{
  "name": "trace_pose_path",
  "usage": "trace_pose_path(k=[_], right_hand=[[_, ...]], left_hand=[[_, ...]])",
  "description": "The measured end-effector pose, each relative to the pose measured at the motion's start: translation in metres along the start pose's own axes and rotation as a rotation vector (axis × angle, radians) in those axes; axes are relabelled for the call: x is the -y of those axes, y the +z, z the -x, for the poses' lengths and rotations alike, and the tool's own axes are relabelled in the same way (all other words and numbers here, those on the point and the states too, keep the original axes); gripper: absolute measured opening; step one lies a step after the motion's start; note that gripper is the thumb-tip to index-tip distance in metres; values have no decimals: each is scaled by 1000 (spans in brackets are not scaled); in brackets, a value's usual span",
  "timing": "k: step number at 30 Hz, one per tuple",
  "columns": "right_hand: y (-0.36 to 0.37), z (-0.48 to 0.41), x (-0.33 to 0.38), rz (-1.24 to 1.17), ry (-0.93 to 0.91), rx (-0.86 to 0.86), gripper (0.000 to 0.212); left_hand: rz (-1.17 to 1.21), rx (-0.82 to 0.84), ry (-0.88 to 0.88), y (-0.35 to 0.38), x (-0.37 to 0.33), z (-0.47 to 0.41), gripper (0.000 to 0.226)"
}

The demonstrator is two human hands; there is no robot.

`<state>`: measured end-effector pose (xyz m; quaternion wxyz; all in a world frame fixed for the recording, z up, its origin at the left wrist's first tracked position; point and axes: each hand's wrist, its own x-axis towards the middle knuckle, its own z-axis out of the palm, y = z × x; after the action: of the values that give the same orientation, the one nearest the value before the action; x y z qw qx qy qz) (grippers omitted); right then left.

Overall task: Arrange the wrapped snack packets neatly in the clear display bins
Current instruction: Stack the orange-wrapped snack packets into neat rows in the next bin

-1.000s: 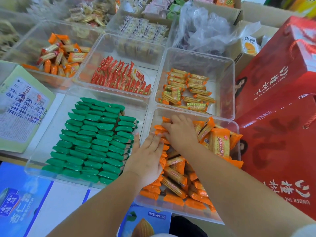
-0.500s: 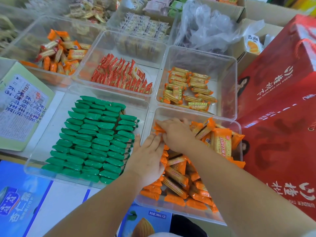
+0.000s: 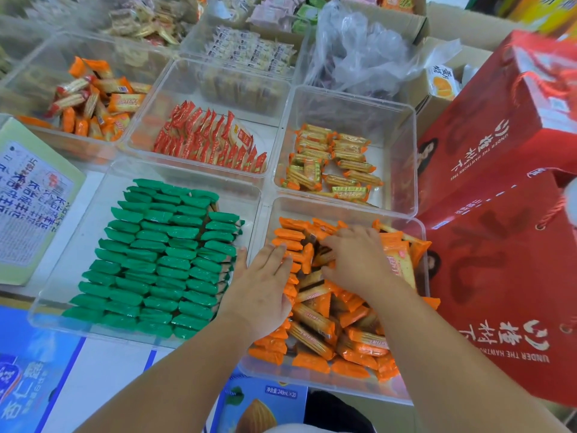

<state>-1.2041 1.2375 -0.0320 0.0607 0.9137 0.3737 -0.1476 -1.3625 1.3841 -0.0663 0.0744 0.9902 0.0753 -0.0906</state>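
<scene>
Scene: We look down from head height at clear display bins set side by side, each holding wrapped snacks.
Near-right bin: A clear plastic rectangular bin (image 3: pixel 349 210) holds the orange wrapped snack packets (image 3: pixel 315 320). They stand in a tidy column along its left wall and lie in a loose jumble across the middle and right.
Left hand: The left hand (image 3: pixel 262 282) lies flat with straight fingers (image 3: pixel 278 254) resting on the tidy column. Its thumb reaches over the wall towards the neighbouring bin. It grips nothing.
Right hand: The right hand (image 3: pixel 359 260) sits palm down in the far part of the same bin, fingers bent into the packets. We cannot tell whether it holds one.
Near-left bin: A second clear plastic bin (image 3: pixel 78 245) carries green wrapped packets (image 3: pixel 162 260) in neat overlapping rows.
Behind: One bin holds red wrapped packets (image 3: pixel 212 142) standing on edge; the one to its right holds yellow-and-orange wrapped packets (image 3: pixel 331 160) in rough rows.
Right side: Red cardboard gift boxes (image 3: pixel 499 151) with white lettering stand just beside the bins.
Far back: A crumpled clear plastic bag (image 3: pixel 359 51) lies among further bins.
Left edge: A pale green carton with a printed label (image 3: pixel 28 198).
</scene>
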Motion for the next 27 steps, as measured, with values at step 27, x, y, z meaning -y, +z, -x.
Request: trace_pose_path(k=[27], right_hand=[[-13, 19, -3, -758, 193, -573, 14]], left_hand=[[-99, -2, -29, -13, -3, -15, 85]])
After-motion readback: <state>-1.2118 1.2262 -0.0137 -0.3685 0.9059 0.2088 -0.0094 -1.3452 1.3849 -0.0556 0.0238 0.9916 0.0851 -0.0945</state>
